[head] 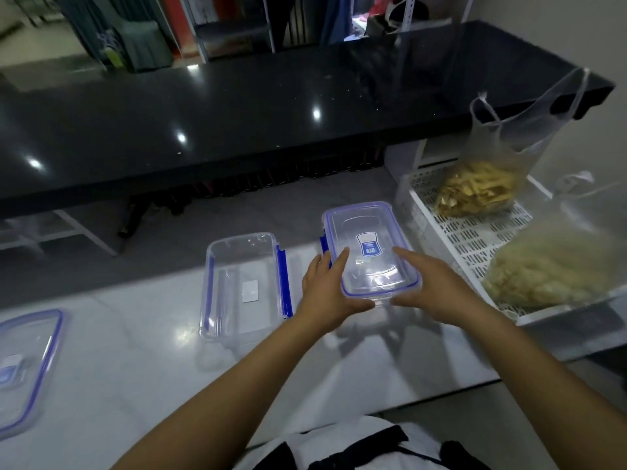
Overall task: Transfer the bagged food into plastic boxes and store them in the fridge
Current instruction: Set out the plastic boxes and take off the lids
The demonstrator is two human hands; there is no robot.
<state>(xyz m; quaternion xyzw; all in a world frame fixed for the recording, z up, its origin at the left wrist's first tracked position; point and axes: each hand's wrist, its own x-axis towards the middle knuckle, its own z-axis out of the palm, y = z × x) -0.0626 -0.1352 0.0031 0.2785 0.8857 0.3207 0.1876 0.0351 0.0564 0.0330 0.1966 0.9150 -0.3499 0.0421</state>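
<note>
Both hands' fingers (pixel 341 257) clasp the lidded box (pixel 369 249) between them.

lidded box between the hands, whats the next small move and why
Probably lift the lid off. Both hands, left hand and right hand, grip the lidded box, which looks empty, while the bagged food waits in the white basket beside it.

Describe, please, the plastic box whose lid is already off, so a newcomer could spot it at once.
Start at the pale table below the black counter. Left of both hands, near its middle, stands the open box. Unlike the lidded box under the hands, it has no lid, and its blue clips hang loose.
</note>
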